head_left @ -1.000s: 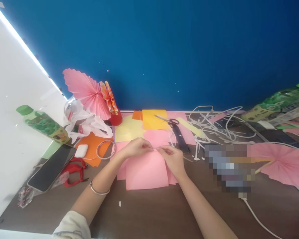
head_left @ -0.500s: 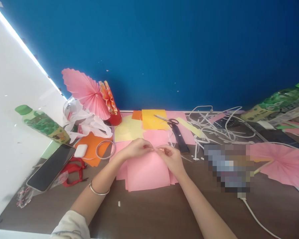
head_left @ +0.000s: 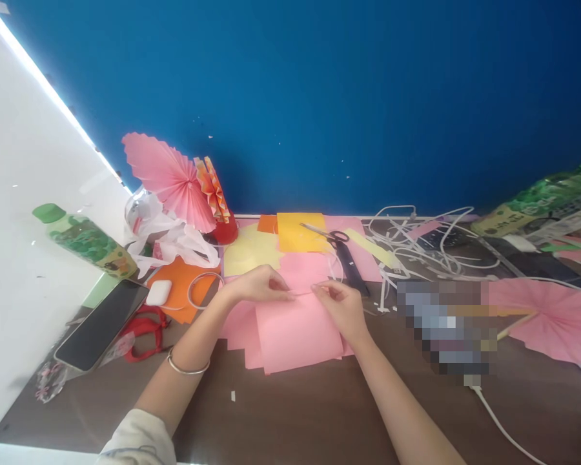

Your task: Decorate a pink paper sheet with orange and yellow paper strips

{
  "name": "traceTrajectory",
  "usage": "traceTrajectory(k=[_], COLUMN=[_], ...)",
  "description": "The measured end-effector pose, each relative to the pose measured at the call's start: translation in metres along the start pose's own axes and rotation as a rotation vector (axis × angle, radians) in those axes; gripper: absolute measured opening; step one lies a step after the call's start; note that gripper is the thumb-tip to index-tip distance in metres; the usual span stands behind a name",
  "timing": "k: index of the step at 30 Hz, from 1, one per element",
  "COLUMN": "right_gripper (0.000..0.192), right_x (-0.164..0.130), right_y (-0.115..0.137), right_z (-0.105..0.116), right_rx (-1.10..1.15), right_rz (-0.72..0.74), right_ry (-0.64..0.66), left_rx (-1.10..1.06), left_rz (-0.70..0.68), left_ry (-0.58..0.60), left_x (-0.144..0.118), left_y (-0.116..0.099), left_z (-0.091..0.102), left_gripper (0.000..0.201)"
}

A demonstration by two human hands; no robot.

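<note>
pink sheet (head_left: 297, 332): matt paper | table (head_left: 290, 420): dark wood-grain | bangle (head_left: 186, 369): shiny metal

Against the blue wall, a pleated pink paper fan (head_left: 167, 177) and a smaller orange-striped folded fan (head_left: 214, 189) above a red cup (head_left: 225, 230), beside crumpled white plastic bags (head_left: 167, 240). Along the left of the brown tabletop (head_left: 295, 420): green-capped drink bottle (head_left: 84, 240), black smartphone (head_left: 101, 325), white earbud case (head_left: 158, 292), red-handled scissors (head_left: 142, 330). Farther back, yellow paper sheets (head_left: 271, 242), black-handled scissors (head_left: 336, 237), tangled white cables (head_left: 421, 242), and another pink fan (head_left: 549, 316) at right.
</note>
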State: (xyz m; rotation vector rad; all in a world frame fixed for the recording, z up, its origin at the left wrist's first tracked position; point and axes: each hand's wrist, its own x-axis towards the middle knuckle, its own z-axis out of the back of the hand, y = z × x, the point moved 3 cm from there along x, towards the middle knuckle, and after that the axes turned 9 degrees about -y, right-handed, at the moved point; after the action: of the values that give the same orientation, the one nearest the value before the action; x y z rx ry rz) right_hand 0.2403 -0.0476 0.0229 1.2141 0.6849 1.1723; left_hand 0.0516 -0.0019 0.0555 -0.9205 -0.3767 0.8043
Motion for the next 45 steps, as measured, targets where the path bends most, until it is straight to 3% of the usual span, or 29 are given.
traceTrajectory(k=[10,18,25,32,37,45], right_gripper=[0.017,0.017,0.017,0.020,0.021,0.021], right_x=[0.000,0.003,0.004,0.011,0.012,0.012], right_y=[0.003,0.002,-0.004,-0.015,-0.020,-0.018], right_z=[0.005,0.014,0.016,0.017,0.017,0.015], right_rx=[-0.007,0.048,0.088,0.108,0.142,0.194], right_rz=[0.043,0.017,0.024,-0.004,-0.025,-0.071], right_ry=[-0.067,-0.221,-0.245,-0.240,-0.252,-0.277], left_rx=[-0.121,-0.240,-0.190,-0.151,-0.160,-0.135], left_rz=[0.143,0.297,0.185,0.220,0.130,0.034], left_ry=[-0.081,-0.309,-0.320,-0.329,-0.328,-0.315], left_x=[0.003,0.000,-0.001,-0.003,-0.002,-0.003], left_y=[0.010,0.019,0.011,0.013,0.012,0.010], left_z=[0.001,0.016,0.020,0.024,0.025,0.027], left_gripper=[0.030,0.034,0.030,0.048,0.034,0.028])
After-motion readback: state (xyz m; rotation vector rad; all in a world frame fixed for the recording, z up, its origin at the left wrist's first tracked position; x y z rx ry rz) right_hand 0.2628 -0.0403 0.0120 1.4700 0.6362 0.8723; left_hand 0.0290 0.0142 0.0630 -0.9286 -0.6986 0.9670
